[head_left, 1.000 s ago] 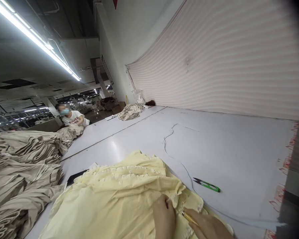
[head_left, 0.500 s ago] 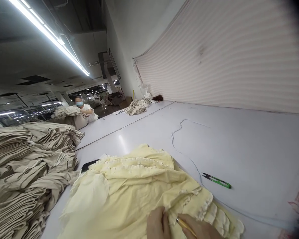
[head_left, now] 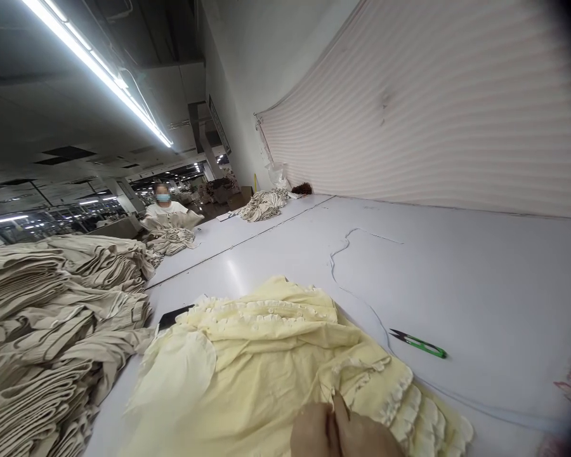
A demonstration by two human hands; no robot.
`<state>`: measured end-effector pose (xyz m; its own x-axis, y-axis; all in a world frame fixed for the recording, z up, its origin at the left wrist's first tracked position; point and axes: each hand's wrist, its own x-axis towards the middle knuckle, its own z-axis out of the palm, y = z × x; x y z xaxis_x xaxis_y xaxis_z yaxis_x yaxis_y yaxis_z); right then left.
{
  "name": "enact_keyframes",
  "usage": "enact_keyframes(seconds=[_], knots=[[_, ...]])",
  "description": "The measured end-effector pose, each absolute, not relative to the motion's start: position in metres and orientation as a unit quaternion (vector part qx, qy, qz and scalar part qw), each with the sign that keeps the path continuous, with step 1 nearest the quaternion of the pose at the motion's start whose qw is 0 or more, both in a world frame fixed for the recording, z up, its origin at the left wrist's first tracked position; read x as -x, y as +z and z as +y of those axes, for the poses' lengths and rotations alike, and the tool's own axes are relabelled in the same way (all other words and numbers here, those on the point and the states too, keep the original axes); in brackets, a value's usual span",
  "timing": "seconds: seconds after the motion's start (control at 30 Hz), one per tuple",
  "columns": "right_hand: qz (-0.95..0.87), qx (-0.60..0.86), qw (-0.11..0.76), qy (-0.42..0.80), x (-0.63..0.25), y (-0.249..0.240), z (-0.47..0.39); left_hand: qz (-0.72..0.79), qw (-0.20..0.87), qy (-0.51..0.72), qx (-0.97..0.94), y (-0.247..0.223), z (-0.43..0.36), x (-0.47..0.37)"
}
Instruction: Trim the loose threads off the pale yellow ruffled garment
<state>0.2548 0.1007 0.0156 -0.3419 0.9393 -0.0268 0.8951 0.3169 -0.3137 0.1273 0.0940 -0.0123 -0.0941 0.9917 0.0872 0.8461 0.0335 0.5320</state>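
Note:
A pale yellow ruffled garment with white frilled edging lies spread in front of me. At its lower right, my left hand is closed with the fingers pinching the fabric. Right beside it, touching it, my right hand is closed too, its fingers at the same spot of cloth. A slim yellow-handled tool seen in it a moment ago is now almost wholly hidden by the fingers. To the right of the garment lie green thread snips, blades pointing left, away from both hands.
Stacked beige garments fill the left side. A pale blue cord winds over the white table. Under the garment's far left corner shows a dark flat object. A masked person stands beyond by a beige heap.
My two hands have come together and the tool in my right hand has turned out of sight. Across the table, the person has moved right and the carried beige bundle is lower, on the table.

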Motion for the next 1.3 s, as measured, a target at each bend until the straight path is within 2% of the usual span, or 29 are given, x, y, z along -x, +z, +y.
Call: enact_keyframes(seconds=[0.23,0.47,0.67,0.83,0.97,1.3], knots=[[-0.81,0.566,0.063,0.139,-0.244,0.014,0.108,0.752,0.144,0.148,-0.626,0.0,0.101,-0.14],[-0.861,0.477,0.084,0.155,-0.284,0.038,0.113,0.749,0.168,0.165,-0.619,0.024,0.113,-0.125],[-0.819,0.464,0.206,0.267,-0.298,0.073,0.09,0.767,0.165,0.219,-0.581,0.023,0.121,-0.12],[-0.821,0.505,0.139,0.227,-0.28,0.067,0.093,0.717,0.222,0.291,-0.593,0.017,0.11,-0.118],[-0.806,0.544,0.125,0.198,-0.274,0.043,0.097,0.677,0.23,0.329,-0.617,0.009,0.106,-0.113],[-0.821,0.551,0.08,0.127,-0.251,0.016,0.109,0.697,0.093,0.245,-0.668,-0.021,0.09,-0.135]])
